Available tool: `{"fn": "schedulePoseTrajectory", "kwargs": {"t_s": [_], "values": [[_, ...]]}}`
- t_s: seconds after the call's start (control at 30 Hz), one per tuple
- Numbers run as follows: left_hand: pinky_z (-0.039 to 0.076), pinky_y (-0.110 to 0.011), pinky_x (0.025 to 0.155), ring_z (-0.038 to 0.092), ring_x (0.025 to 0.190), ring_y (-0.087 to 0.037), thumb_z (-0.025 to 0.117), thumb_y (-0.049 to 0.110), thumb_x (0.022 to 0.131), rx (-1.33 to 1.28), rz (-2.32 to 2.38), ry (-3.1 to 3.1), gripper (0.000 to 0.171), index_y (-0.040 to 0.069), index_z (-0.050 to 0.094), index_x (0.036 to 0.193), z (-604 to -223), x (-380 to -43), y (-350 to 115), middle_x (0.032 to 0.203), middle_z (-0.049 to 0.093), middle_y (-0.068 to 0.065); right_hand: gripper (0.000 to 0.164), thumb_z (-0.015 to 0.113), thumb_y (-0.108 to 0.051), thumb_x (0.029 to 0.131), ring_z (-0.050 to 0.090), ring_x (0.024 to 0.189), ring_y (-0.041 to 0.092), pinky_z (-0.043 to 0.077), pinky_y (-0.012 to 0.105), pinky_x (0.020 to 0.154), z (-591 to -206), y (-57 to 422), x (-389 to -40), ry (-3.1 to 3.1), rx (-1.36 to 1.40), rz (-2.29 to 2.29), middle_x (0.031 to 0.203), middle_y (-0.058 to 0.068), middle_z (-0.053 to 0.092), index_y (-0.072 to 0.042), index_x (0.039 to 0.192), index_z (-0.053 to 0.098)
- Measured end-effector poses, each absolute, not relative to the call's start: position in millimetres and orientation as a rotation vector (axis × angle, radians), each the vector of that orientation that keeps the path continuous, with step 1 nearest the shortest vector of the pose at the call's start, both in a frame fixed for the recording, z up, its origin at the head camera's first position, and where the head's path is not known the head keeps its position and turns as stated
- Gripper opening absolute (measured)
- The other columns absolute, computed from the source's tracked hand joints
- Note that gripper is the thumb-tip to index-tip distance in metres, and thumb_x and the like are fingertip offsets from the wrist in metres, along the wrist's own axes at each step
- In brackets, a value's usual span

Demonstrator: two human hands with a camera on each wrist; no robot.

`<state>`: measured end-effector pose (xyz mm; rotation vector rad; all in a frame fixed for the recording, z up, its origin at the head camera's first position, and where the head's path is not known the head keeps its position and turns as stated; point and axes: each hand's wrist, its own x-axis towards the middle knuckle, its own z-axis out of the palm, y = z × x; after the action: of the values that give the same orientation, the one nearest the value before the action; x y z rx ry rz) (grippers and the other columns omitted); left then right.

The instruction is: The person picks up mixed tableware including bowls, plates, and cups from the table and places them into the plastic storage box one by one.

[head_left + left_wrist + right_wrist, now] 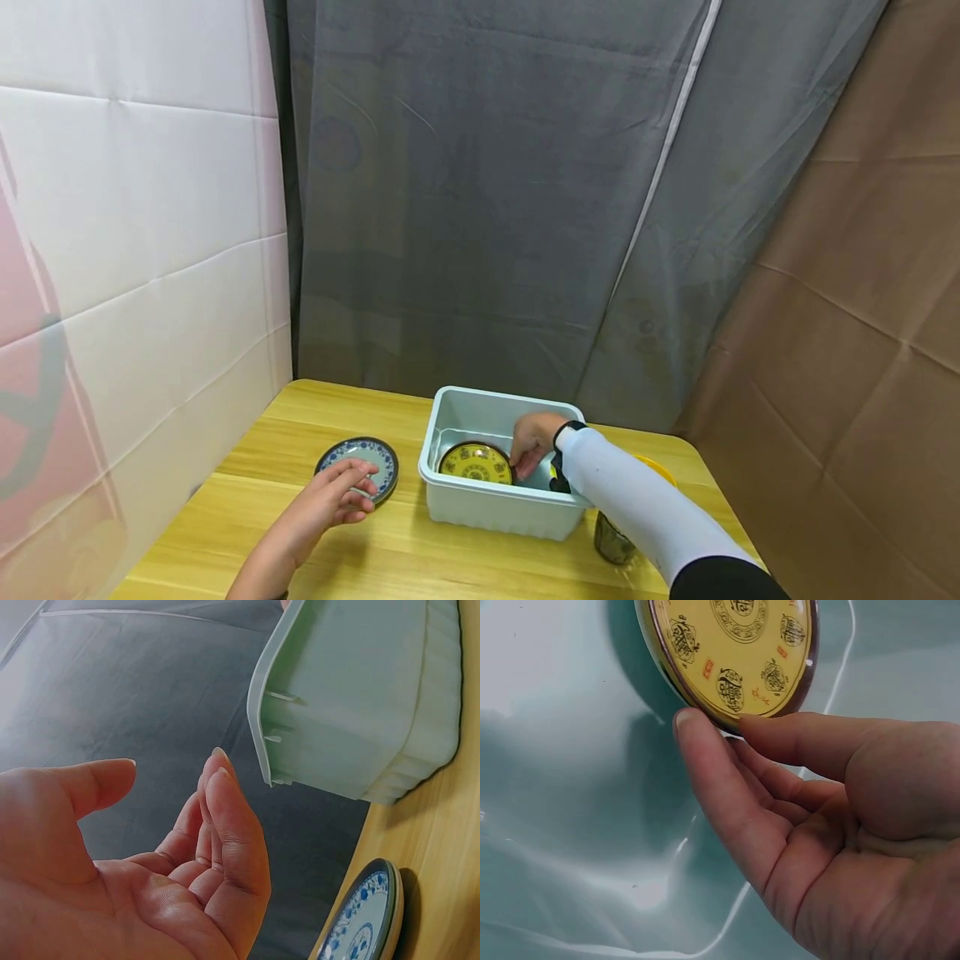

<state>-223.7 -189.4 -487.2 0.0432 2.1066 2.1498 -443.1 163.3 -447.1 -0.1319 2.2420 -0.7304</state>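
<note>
A yellow plate [476, 463] with dark printed characters and a dark rim lies inside a pale green plastic bin [502, 510]. My right hand [531, 443] reaches into the bin and pinches the plate's edge; in the right wrist view the thumb and index finger [712, 772] meet at its rim. My left hand [330, 498] is held with loosely bent fingers and nothing in it. In the head view it partly covers a blue-and-white patterned plate [380, 457] left of the bin; the left wrist view shows this plate [364, 919] apart from the hand.
A dark, see-through cup [611, 543] stands right of the bin, partly behind my right sleeve. Part of a yellow rim [658, 468] shows beyond the sleeve. Something black and yellow [557, 477] sits at the bin's right end. Grey cloth [465, 208] hangs behind the wooden table [405, 550].
</note>
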Motion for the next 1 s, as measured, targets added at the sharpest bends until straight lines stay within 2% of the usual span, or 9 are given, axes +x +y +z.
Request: {"fn": "schedulePoseTrajectory", "kwargs": {"t_s": [0.17, 0.4, 0.6, 0.8, 1.0], "values": [[0.062, -0.033, 0.083, 0.07, 0.096, -0.023, 0.058, 0.04, 0.116, 0.074, 2.14, 2.106, 0.047, -0.002, 0.059, 0.137, -485, -228, -186, 0.112, 0.066, -0.012, 0.019, 0.071, -0.002, 0.104, 0.082, 0.095, 0.033, 0.065, 0.043, 0.093, -435, 177, -443, 2.32, -0.21, -0.719, 0.106, 0.028, 0.079, 0.016, 0.109, 0.076], [0.062, -0.032, 0.083, 0.07, 0.096, -0.023, 0.056, 0.039, 0.117, 0.085, 2.117, 2.105, 0.046, -0.003, 0.059, 0.137, -481, -233, -182, 0.114, 0.067, -0.014, 0.026, 0.071, -0.015, 0.108, 0.079, 0.102, 0.04, 0.065, 0.051, 0.094, -392, 200, -436, 2.37, -0.333, -0.754, 0.11, 0.025, 0.078, 0.01, 0.116, 0.077], [0.063, -0.033, 0.083, 0.07, 0.095, -0.023, 0.057, 0.039, 0.116, 0.092, 2.11, 2.101, 0.043, 0.0, 0.061, 0.134, -478, -237, -176, 0.112, 0.068, -0.013, 0.036, 0.068, -0.023, 0.11, 0.078, 0.103, 0.035, 0.065, 0.048, 0.092, -362, 229, -419, 2.375, -0.423, -0.905, 0.119, 0.022, 0.076, 0.006, 0.131, 0.072], [0.063, -0.033, 0.083, 0.07, 0.094, -0.022, 0.06, 0.036, 0.116, 0.101, 2.111, 2.079, 0.036, 0.003, 0.061, 0.13, -476, -238, -168, 0.109, 0.068, -0.013, 0.038, 0.066, -0.026, 0.113, 0.077, 0.104, 0.035, 0.065, 0.045, 0.091, -352, 259, -382, 2.413, -0.43, -1.129, 0.122, 0.024, 0.073, 0.007, 0.132, 0.068], [0.063, -0.036, 0.084, 0.069, 0.094, -0.024, 0.06, 0.036, 0.116, 0.139, 2.095, 2.093, 0.037, 0.002, 0.061, 0.129, -476, -238, -165, 0.11, 0.067, -0.012, 0.033, 0.064, -0.022, 0.114, 0.075, 0.105, 0.041, 0.065, 0.045, 0.09, -360, 281, -322, 2.459, -0.503, -1.389, 0.115, 0.02, 0.072, 0.008, 0.127, 0.064]]}}
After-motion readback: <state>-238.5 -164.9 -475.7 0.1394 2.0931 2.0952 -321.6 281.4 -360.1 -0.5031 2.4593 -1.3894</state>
